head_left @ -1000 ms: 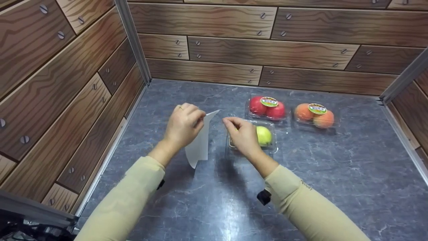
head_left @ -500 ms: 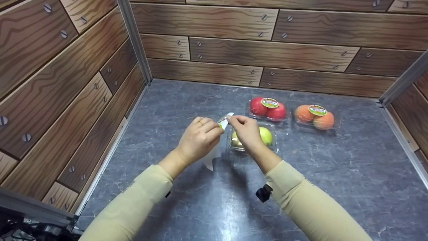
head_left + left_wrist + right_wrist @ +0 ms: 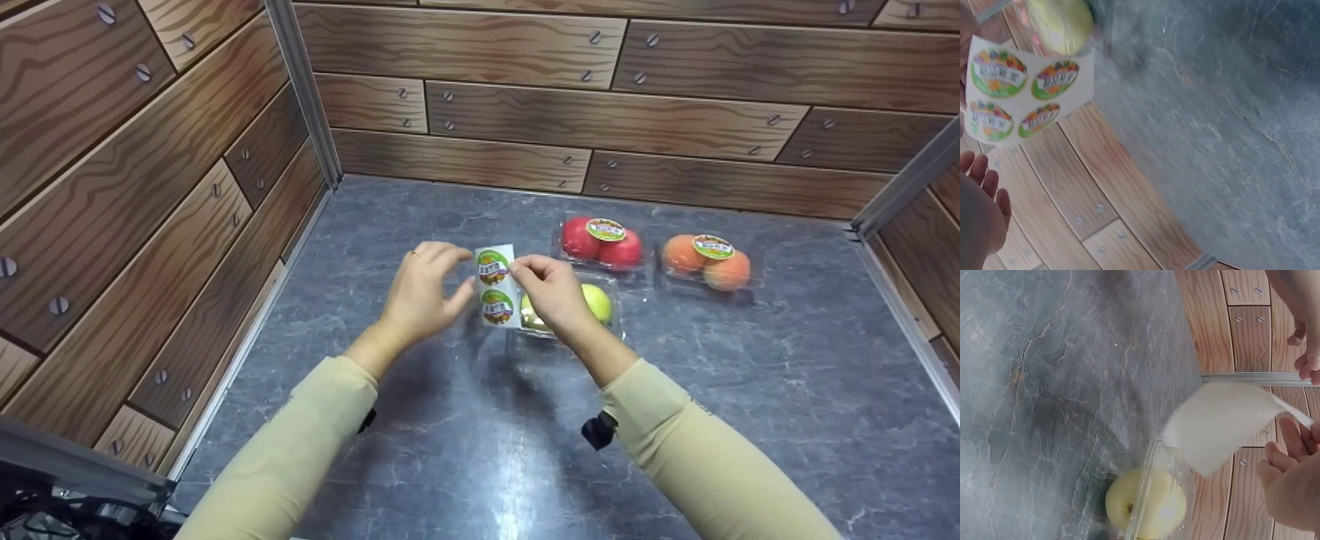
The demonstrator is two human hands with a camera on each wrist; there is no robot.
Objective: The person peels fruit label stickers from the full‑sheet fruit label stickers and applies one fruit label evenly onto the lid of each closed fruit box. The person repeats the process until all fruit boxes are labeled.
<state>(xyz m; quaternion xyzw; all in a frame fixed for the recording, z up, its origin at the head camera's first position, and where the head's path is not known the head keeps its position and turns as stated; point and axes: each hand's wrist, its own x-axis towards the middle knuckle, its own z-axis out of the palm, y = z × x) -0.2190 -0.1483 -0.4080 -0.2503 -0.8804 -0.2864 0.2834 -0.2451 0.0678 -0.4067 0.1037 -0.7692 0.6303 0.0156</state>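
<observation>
My right hand pinches a white sheet of round fruit stickers by its edge, between thumb and finger. Several colourful labels show on its face in the left wrist view, while the right wrist view has its plain back. Just left of the sheet, my left hand is apart from it, fingers and thumb spread and holding nothing. Behind the right hand sits a clear plastic box with yellow-green apples, partly hidden; no label shows on the part of its lid in view.
Farther back stand a clear box of red fruit and another of orange fruit, each with an oval label on top. Wood-patterned walls bound the grey marbled table at the back and sides.
The sheet has turned so its stickers face the head camera. My left hand first came in to the sheet, then let go and drew back left; the right still pinches it.
</observation>
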